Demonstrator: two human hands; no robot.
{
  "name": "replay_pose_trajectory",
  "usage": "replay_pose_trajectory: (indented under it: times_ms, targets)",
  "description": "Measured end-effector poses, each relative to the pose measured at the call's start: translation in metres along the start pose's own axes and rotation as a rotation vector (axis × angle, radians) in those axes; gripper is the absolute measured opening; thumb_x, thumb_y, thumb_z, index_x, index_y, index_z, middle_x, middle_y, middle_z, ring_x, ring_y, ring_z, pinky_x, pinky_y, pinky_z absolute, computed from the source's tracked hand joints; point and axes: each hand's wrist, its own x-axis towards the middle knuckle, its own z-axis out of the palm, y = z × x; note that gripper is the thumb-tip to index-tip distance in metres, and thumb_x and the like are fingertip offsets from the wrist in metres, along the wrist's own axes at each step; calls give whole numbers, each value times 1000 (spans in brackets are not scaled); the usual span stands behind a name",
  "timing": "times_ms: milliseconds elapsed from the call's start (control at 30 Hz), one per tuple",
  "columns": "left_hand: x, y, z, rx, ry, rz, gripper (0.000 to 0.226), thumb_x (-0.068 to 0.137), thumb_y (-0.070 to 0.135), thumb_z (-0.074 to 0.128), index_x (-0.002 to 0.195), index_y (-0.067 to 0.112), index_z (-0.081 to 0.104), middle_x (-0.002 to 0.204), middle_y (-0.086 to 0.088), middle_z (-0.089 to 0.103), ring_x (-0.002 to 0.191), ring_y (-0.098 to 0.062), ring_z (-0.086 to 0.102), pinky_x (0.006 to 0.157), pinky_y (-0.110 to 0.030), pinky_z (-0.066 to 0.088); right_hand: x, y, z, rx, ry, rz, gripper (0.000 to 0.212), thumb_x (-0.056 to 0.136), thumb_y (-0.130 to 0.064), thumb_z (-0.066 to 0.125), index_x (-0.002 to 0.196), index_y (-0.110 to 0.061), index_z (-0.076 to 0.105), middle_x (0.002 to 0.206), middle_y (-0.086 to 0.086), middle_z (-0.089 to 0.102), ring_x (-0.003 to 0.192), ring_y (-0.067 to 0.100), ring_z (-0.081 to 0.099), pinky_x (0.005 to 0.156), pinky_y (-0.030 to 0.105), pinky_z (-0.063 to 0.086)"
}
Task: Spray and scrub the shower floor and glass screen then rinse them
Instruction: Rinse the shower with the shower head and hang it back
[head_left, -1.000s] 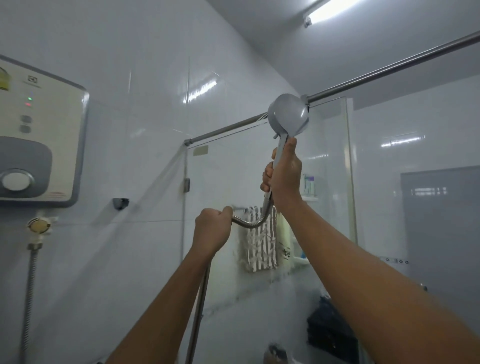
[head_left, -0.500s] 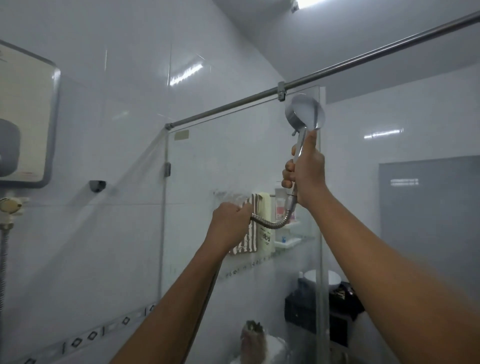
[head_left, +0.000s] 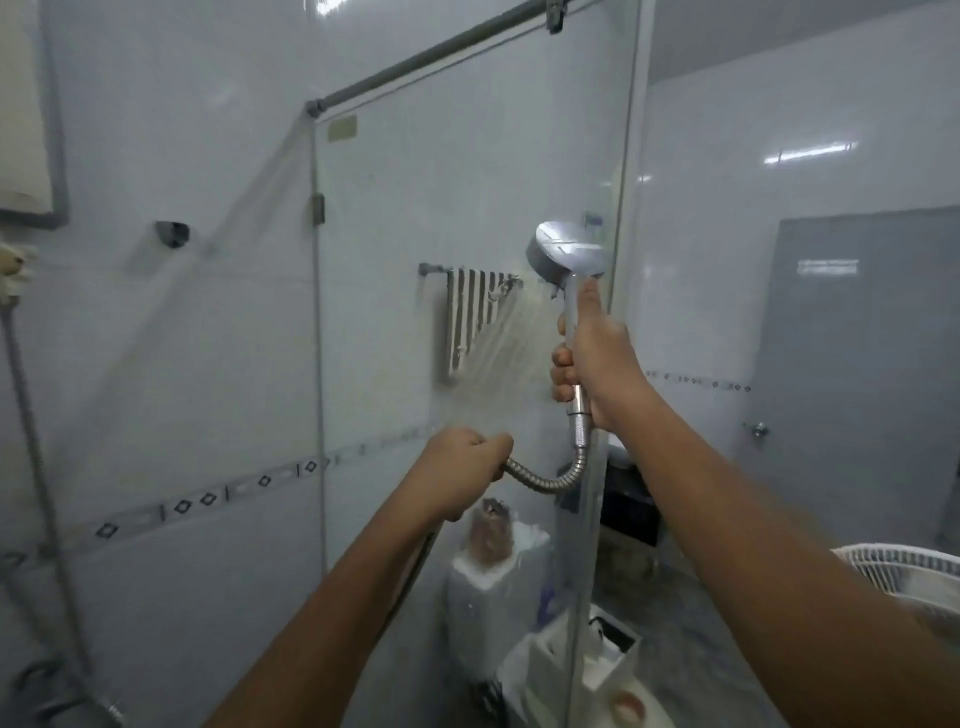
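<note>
- Head view, far left of the glass screen (head_left: 395, 208): corner of a wall-mounted water heater (head_left: 26, 130) on the tiled wall.
- Left of the screen's wall edge: small dark wall bracket (head_left: 172, 234).
- Glass screen: upright under a metal top rail (head_left: 441, 52), with wet streaks across its middle. It is the task surface now being worked.
- Behind the screen, mid-pane: striped towel (head_left: 475, 317) on a rail, seen through the glass.
- In front of the screen, low centre: left hand (head_left: 462, 473), fist curled round the metal hose (head_left: 545, 480). A short slack loop runs between the two hands.
- Near the screen's right edge: shower head (head_left: 569, 254), face turned left and downward, with water spray (head_left: 493, 364) fanning onto the glass.
- Just below the shower head: right hand (head_left: 592, 358), fingers wrapped round the handle, thumb laid up along it.
- Right of the screen: grey door (head_left: 857, 364), and low down a white fan (head_left: 909, 571).
- Step, as judged: rinsing the screen. The shower floor is out of view, so its condition is unknown.
- Handling note: sweep in overlapping passes from the top rail downward so that runoff carries residue with it.
- Handling note: hold the head close and angled into the pane, away from the free right edge, so that spray stays off the fan.
- Handling note: feed the hose with the left hand to avoid a kink.
</note>
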Motion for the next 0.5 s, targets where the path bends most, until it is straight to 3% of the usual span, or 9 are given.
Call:
replay_pose_trajectory:
  times_ms: [167, 267, 367, 500]
  targets:
    - [-41, -60, 15, 38, -14, -174, 46, 93, 26, 54, 49, 16, 46, 34, 8, 35, 28, -9, 24, 38, -15, 21, -31, 76, 9, -12, -32, 127, 55, 98, -67, 31, 98, -15, 48, 52, 0, 36, 39, 14, 32, 40, 23, 32]
    - [-62, -102, 26, 15, -35, -301, 44, 92, 26, 53, 50, 17, 45, 40, 6, 36, 31, -12, 24, 40, -17, 21, -47, 125, 16, -26, 2, 198, 54, 98, -65, 32, 84, -14, 43, 49, 1, 36, 38, 15, 32, 41, 23, 30]
    - [-87, -148, 36, -10, -47, -434, 39, 90, 22, 52, 52, 17, 45, 48, 0, 36, 35, -15, 25, 42, -18, 21, -70, 182, 22, -37, 24, 249, 53, 100, -63, 31, 86, -14, 43, 50, 3, 36, 37, 15, 33, 39, 22, 31]
    - [-119, -198, 43, 4, -42, -598, 36, 92, 23, 52, 57, 16, 49, 37, 7, 39, 31, -12, 26, 42, -16, 21, -105, 245, 30, -29, 75, 356, 53, 102, -59, 29, 87, -11, 46, 51, 4, 36, 37, 16, 35, 39, 23, 33]
